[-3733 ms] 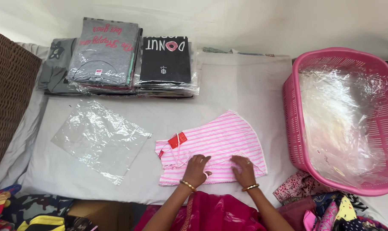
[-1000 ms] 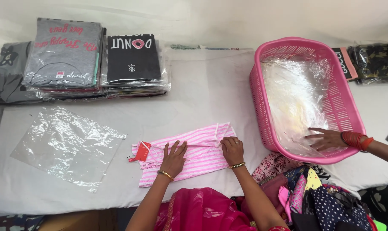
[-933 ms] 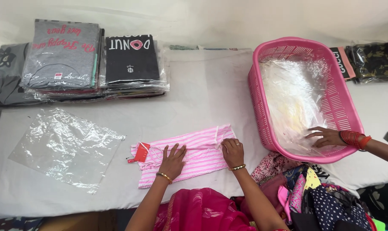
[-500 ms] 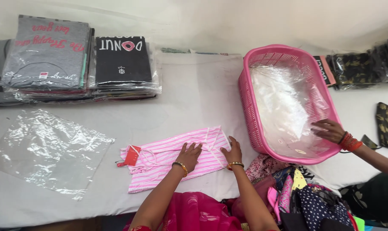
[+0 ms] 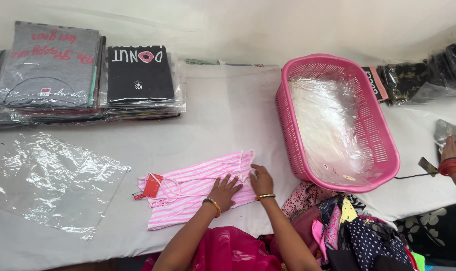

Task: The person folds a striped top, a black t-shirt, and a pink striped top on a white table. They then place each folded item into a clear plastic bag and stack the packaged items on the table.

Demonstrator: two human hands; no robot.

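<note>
A pink-and-white striped garment [image 5: 188,186] with a red tag [image 5: 150,185] lies folded narrow on the white table [image 5: 223,120]. My left hand [image 5: 224,190] rests flat on its lower right part, fingers spread. My right hand [image 5: 261,180] presses the garment's right edge with fingers bent down. Both wrists wear gold bangles. An empty clear plastic bag [image 5: 54,180] lies flat to the left of the garment.
Stacks of bagged T-shirts, grey [image 5: 47,65] and black [image 5: 140,75], sit at the back left. A pink basket [image 5: 338,120] holding clear bags stands to the right. Loose patterned clothes [image 5: 348,231] pile at the front right. Another person's hand [image 5: 451,150] is at the far right.
The garment has been folded from a wide shape into a narrower strip. The other person's hand has left the basket and moved to the far right. The camera view has shifted right.
</note>
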